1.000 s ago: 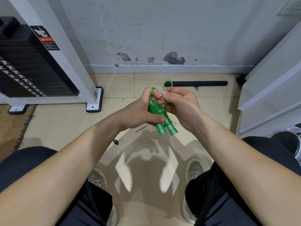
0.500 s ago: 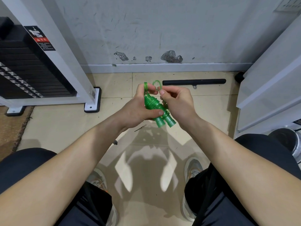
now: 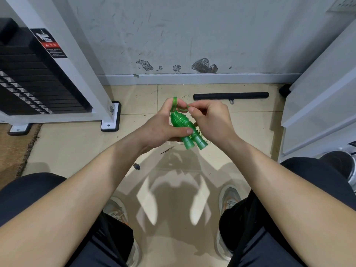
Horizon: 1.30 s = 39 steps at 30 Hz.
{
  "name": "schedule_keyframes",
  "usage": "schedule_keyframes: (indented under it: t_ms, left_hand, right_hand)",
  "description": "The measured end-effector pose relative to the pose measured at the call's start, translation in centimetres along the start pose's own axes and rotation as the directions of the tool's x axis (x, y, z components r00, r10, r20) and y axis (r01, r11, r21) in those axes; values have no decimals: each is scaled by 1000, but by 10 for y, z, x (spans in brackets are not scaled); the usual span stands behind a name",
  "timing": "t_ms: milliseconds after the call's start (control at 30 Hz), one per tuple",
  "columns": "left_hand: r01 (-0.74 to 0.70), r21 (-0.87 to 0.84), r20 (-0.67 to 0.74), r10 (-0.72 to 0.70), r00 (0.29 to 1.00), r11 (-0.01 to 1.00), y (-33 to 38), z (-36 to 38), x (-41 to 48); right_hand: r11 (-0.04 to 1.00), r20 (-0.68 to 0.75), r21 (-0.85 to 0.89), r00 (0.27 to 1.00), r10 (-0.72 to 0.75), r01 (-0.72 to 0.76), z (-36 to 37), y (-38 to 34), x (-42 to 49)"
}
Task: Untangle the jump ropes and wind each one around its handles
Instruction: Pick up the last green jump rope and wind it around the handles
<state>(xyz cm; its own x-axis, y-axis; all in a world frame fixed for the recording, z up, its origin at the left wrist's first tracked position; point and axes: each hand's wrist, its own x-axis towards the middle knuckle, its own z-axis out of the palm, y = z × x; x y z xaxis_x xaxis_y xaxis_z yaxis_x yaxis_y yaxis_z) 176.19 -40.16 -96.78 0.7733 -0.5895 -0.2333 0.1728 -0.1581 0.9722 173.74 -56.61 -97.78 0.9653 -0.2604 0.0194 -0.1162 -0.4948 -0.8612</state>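
Holding a green jump rope (image 3: 180, 122) in the air above the floor, the left grip (image 3: 163, 128) has its fingers curled round the wound bundle. Its thumb presses across the coils just above the two handle ends (image 3: 194, 144), which poke out side by side at the bottom. The right grip (image 3: 210, 120) pinches a short loose loop of cord (image 3: 180, 106) at the top of the bundle between thumb and fingertip, and its other fingers are curled in.

This rope looks almost finished. The cord sits in tight coils around both handles, and only the small loop at the top stands free, probably waiting to be wound on or tucked in. No other rope is in view, so how many are left cannot be told.

Both forearms reach forward over bent knees in dark shorts, with two shoes (image 3: 229, 195) on the tiled floor (image 3: 77, 143) below. The floor beneath and in front of the bundle is open for moving it about. Beyond the hands, a black padded bar (image 3: 231, 96) lies on the floor near the wall's skirting. To the left stands a weight stack (image 3: 28, 83) in a white frame, whose foot (image 3: 110, 120) rests on the tiles. White panels (image 3: 317, 105) close in on the right side. Both hands are apart from all of these.
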Motion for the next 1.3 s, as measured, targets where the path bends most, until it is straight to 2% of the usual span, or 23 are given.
schedule_keyframes:
  t_ms: [133,233,300,433,567,700,967,1033,1133,1300]
  left_hand:
    - [34,39,18,-35,999,999,0,-4,-1]
    - [55,67,19,-56,998,996,2,-6,-2]
    - [57,75,22,-59,998,996,4,-6,-2]
    - [63,61,30,-65,997,996,7,-6,-3]
    - [63,48,58,-65,996,997,10,-10,-4]
    - [38,64,64,-42,997,997,11,-11,-4]
    - [-36,296,86,11,996,955,8,-9,-5]
    - [-61,380,86,31,996,923,5,-10,-3]
    - [-128,554,117,75,990,823,0,-13,1]
    - [-199,723,151,130,980,661,-8,-16,5]
  right_hand:
    - [986,80,-129,992,-99,109,-4,0,0]
    - [977,106,-159,987,-123,139,-6,2,-2]
    - [992,112,-78,990,-86,95,-5,3,-2]
    - [969,156,231,986,56,-91,-5,2,1]
    - [946,218,305,975,44,-111,-8,-2,-1]
    - [884,276,426,958,76,-193,-7,2,-2]
    - [757,333,555,926,178,-345,-7,3,-4]
    - [773,340,528,922,187,-352,-4,4,-5]
    - [787,346,499,916,203,-363,-3,5,-5]
    - [771,365,510,908,207,-381,-6,5,-4]
